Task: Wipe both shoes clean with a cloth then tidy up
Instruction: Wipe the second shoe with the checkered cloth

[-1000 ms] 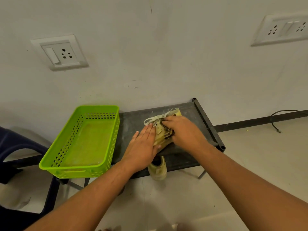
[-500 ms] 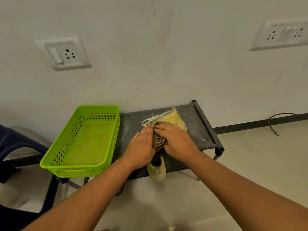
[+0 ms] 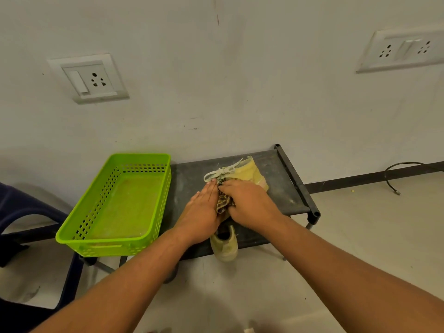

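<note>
Head view, looking down at my own two bare arms reaching forward over a low dark worktop (image 3: pixel 187 186) set against a pale wall. A yellow shoe (image 3: pixel 251 171) lies on the worktop with pale laces (image 3: pixel 221 173) at its far end. My right hand (image 3: pixel 249 205) sits on top of the shoe, fingers curled round a brown patterned cloth (image 3: pixel 223 201) and pressing it down. My left hand (image 3: pixel 204 212) lies flat just beside the cloth, fingers straight and together, resting against the shoe. Below my hands a pale heel (image 3: pixel 224 247) hangs over the worktop's near edge; I cannot tell whether it belongs to the same shoe. A green basket (image 3: pixel 115 246) stands at the worktop's left end. A blue chair (image 3: pixel 24 205) is at far left. On the wall are a socket (image 3: pixel 93 79) and a double socket (image 3: pixel 403 50). A black cable (image 3: pixel 396 179) lies on the floor at right.
</note>
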